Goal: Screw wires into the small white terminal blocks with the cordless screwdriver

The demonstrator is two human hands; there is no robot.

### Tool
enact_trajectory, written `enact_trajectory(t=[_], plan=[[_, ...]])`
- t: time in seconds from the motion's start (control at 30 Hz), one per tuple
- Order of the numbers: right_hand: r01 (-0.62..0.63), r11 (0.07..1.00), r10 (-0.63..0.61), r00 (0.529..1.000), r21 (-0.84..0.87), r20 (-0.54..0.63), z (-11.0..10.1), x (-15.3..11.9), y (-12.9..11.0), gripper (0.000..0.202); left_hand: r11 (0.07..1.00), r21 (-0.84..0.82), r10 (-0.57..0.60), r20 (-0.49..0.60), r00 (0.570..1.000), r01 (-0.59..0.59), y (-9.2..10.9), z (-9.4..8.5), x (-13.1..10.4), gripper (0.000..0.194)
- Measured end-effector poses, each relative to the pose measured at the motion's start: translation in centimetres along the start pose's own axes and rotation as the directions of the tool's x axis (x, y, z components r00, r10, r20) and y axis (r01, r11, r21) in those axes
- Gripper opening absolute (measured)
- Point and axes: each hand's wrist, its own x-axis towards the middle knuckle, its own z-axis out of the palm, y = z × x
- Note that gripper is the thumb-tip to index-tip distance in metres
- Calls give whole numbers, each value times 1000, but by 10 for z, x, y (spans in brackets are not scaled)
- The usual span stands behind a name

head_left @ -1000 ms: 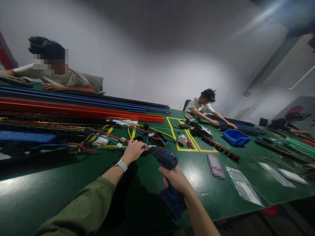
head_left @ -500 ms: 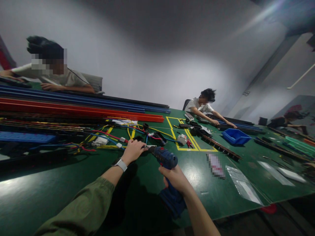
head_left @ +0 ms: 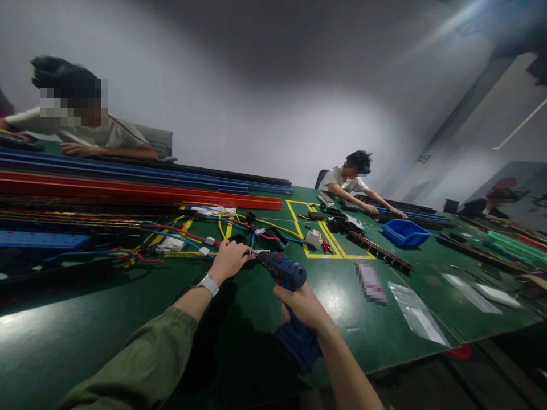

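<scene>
My right hand [head_left: 301, 302] is wrapped round the grip of a dark blue power drill [head_left: 284, 270], its nose pointing left. At the drill's tip my left hand [head_left: 231, 261] has its fingers closed on something small that I cannot make out. Red, blue and yellow wires [head_left: 171, 230] run over the green table beyond and left of my left hand, with white connectors [head_left: 204, 250] among them. Just past the drill tip lies a black part [head_left: 274, 238]. A light grey connector block [head_left: 314, 239] with red pieces sits to its right.
Long orange [head_left: 128, 188] and blue channels [head_left: 171, 173] cross the back left. A blue bin [head_left: 405, 232], a plastic bag [head_left: 416, 313] and a copper-coloured strip [head_left: 380, 251] lie to the right. Several people sit around the table, one [head_left: 348, 179] reaching over strips.
The whole view has shifted slightly, so things appear a little further left and up. My hands and the drill keep nearly the same pose.
</scene>
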Motion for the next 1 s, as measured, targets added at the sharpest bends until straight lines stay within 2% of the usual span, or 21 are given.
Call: enact_trajectory(t=[0.37, 0.63, 1.0], plan=[[-10, 1000, 10, 1000, 8, 11, 0, 1, 2, 25, 1000, -5, -11, 7, 1000, 11, 1, -1, 0, 35], [-3, 1000, 3, 1000, 19, 13, 0, 1, 2, 35, 1000, 3, -1, -11, 1000, 1, 2, -4, -1, 35], [-26, 1000, 26, 1000, 1, -2, 1, -1, -2, 32, 999, -26, -23, 3, 1000, 23, 3, -5, 0, 37]])
